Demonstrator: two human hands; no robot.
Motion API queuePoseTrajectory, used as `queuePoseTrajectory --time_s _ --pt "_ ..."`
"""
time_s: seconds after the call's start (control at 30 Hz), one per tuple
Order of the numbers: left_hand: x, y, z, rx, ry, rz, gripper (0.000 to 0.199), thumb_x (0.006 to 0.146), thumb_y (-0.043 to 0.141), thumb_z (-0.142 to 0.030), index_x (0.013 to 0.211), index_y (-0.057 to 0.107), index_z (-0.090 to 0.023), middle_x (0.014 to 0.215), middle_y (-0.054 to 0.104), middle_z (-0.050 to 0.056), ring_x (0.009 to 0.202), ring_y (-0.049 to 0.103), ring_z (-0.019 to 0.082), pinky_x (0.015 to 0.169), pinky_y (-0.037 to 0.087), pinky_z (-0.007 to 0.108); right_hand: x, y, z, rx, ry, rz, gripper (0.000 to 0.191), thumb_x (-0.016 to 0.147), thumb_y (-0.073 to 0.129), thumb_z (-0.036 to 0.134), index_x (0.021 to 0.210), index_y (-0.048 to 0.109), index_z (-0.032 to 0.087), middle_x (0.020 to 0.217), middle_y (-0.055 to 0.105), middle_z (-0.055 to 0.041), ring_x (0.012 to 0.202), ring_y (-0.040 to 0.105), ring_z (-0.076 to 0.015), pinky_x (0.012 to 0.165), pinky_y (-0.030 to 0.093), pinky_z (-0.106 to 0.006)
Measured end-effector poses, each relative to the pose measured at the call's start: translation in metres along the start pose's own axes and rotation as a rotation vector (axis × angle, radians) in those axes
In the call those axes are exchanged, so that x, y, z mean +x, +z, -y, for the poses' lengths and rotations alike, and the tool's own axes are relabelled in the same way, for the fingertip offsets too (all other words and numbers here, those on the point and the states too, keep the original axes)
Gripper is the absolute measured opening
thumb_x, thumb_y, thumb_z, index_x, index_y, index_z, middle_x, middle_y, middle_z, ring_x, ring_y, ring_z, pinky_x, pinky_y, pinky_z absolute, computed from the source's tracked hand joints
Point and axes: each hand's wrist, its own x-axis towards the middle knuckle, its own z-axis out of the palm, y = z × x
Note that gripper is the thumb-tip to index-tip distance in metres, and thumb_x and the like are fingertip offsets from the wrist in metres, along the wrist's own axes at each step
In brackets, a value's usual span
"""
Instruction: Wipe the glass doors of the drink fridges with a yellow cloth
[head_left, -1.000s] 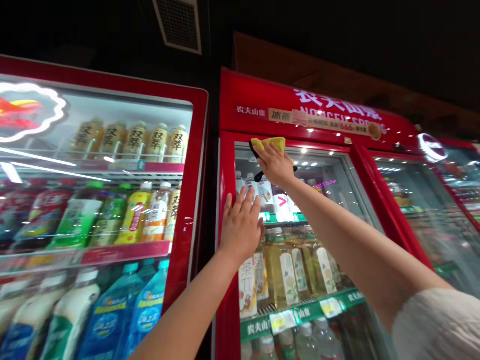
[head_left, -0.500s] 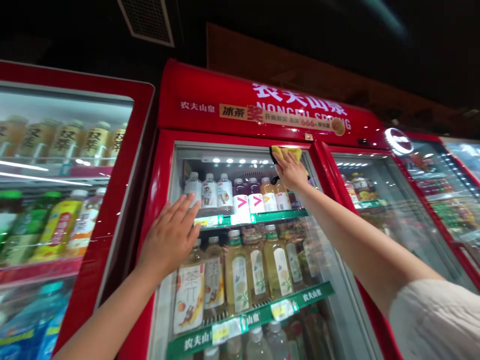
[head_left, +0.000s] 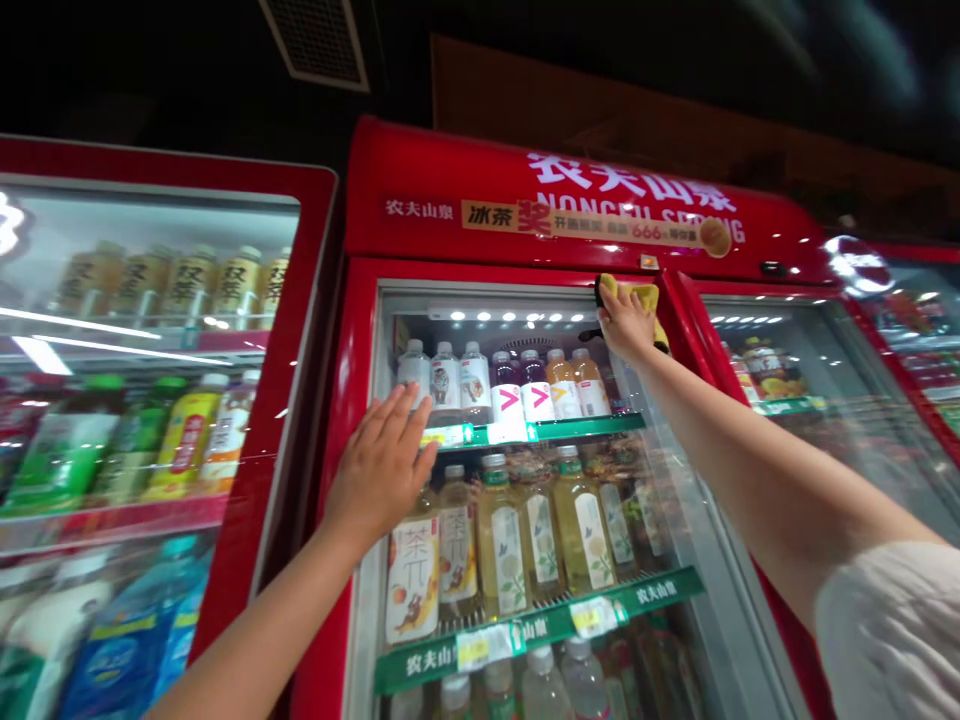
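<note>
A dark ceiling with a slatted vent (head_left: 319,42) at 11 o'clock hangs over a line of lit drinks fridges. The middle one, a red Nongfu Spring refrigerator (head_left: 401,175), has its brand in glowing letters along the header, above a tan promotional strip (head_left: 499,216). A second red-framed drinks cooler (head_left: 281,400) stands at 9 o'clock, and another glass-fronted section (head_left: 840,400) fills the view at 3 o'clock.

The two hands are well apart. At 2 o'clock the right hand (head_left: 626,322) has its fingers over a yellow-and-black cloth (head_left: 646,297), holding it against the upper right corner of the refrigerator's glass door (head_left: 697,520) (the dark edging pokes out on both sides of the hand). A pale, loose sleeve (head_left: 885,630) covers the upper part of that arm at 4 o'clock.

At 8 o'clock the left hand (head_left: 384,460) lies flat, fingers extended, over the left edge of the same door; whether the whole palm touches is hidden.

Through the glass, purple-capped bottles (head_left: 521,385) stand on the upper shelf beside orange ones (head_left: 574,385). On the shelf below, tea π bottles (head_left: 412,575) stand at 7 o'clock, next to tall pale-yellow bottles (head_left: 506,545), above a green shelf strip (head_left: 667,597).
</note>
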Motion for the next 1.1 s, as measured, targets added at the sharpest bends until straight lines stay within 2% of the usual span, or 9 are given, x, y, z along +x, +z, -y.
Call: queuePoseTrajectory --time_s 0.2,0.37,0.5,0.6,0.7,0.8,0.93,1.03,1.1 --pt "-0.003 -0.007 -0.008 -0.014 -0.060 0.065 0.050 0.102 0.042 -0.028 0.149 0.051 -0.012 0.161 0.046 0.015 0.151 0.040 0.029 0.125 0.036 0.049 -0.030 0.012 0.100 0.028 -0.197 -0.030 0.054 0.106 0.037 0.034 0.160 0.038 0.030 0.168 0.035 -0.0075 0.153 0.032 -0.0350 0.121 0.025 -0.059" --pt "-0.006 -0.010 -0.010 -0.028 -0.071 0.083 0.049 0.100 0.046 -0.026 0.147 0.052 -0.013 0.161 0.047 0.014 0.150 0.042 0.028 0.125 0.037 0.048 -0.058 0.012 0.176 0.112 -0.396 -0.075 0.064 0.103 0.038 0.032 0.165 0.024 0.029 0.163 0.045 -0.0057 0.151 0.035 -0.0332 0.122 0.024 -0.059" --pt "-0.008 -0.010 -0.009 -0.055 -0.071 0.090 0.045 0.098 0.046 -0.022 0.141 0.057 -0.012 0.156 0.053 0.015 0.149 0.044 0.028 0.124 0.038 0.048 -0.066 0.011 0.232 0.207 -0.538 -0.045 0.061 0.102 0.040 0.030 0.162 0.033 0.029 0.162 0.047 -0.0042 0.151 0.035 -0.0331 0.125 0.017 -0.062" --pt "-0.015 -0.009 -0.007 -0.073 -0.073 0.082 0.050 0.097 0.045 -0.020 0.145 0.053 -0.011 0.158 0.051 0.016 0.150 0.042 0.029 0.123 0.039 0.049 -0.064 0.011 0.262 0.249 -0.628 0.007 0.057 0.102 0.041 0.029 0.159 0.040 0.032 0.162 0.047 -0.0017 0.152 0.034 -0.0337 0.125 0.017 -0.063" --pt "-0.028 -0.011 -0.005 -0.096 -0.082 0.075 0.053 0.096 0.046 -0.020 0.148 0.049 -0.013 0.159 0.049 0.015 0.151 0.041 0.029 0.124 0.038 0.051 -0.068 0.010 0.272 0.273 -0.707 0.036 0.056 0.103 0.040 0.027 0.158 0.041 0.033 0.162 0.047 -0.0001 0.153 0.034 -0.0336 0.125 0.019 -0.063" --pt "-0.047 -0.021 -0.004 -0.130 -0.125 0.081 0.051 0.097 0.047 -0.020 0.147 0.049 -0.013 0.158 0.050 0.016 0.151 0.040 0.029 0.125 0.036 0.052 -0.089 0.006 0.263 0.274 -0.827 0.080 0.054 0.104 0.041 0.027 0.157 0.042 0.036 0.162 0.047 0.0026 0.154 0.033 -0.0322 0.126 0.019 -0.061" --pt "-0.072 -0.046 -0.005 -0.142 -0.150 0.047 0.051 0.097 0.049 -0.020 0.147 0.046 -0.013 0.160 0.047 0.017 0.153 0.036 0.029 0.126 0.034 0.053 -0.146 0.002 0.236 0.281 -0.995 0.149 0.051 0.106 0.041 0.028 0.154 0.045 0.041 0.162 0.045 0.0078 0.154 0.034 -0.0272 0.129 0.017 -0.055" --pt "-0.085 -0.065 -0.006 -0.163 -0.134 0.026 0.051 0.097 0.048 -0.019 0.148 0.045 -0.015 0.160 0.047 0.016 0.154 0.036 0.027 0.125 0.036 0.052 -0.192 0.004 0.213 0.298 -1.117 0.185 0.048 0.106 0.044 0.028 0.152 0.049 0.041 0.163 0.043 0.0084 0.155 0.033 -0.0252 0.130 0.017 -0.054" --pt "-0.089 -0.074 -0.005 -0.178 -0.116 0.035 0.051 0.097 0.048 -0.017 0.148 0.044 -0.016 0.159 0.048 0.015 0.154 0.036 0.027 0.125 0.036 0.053 -0.207 0.004 0.202 0.309 -1.219 0.226 0.045 0.105 0.046 0.029 0.148 0.054 0.038 0.162 0.045 0.0071 0.155 0.033 -0.0246 0.130 0.017 -0.053"
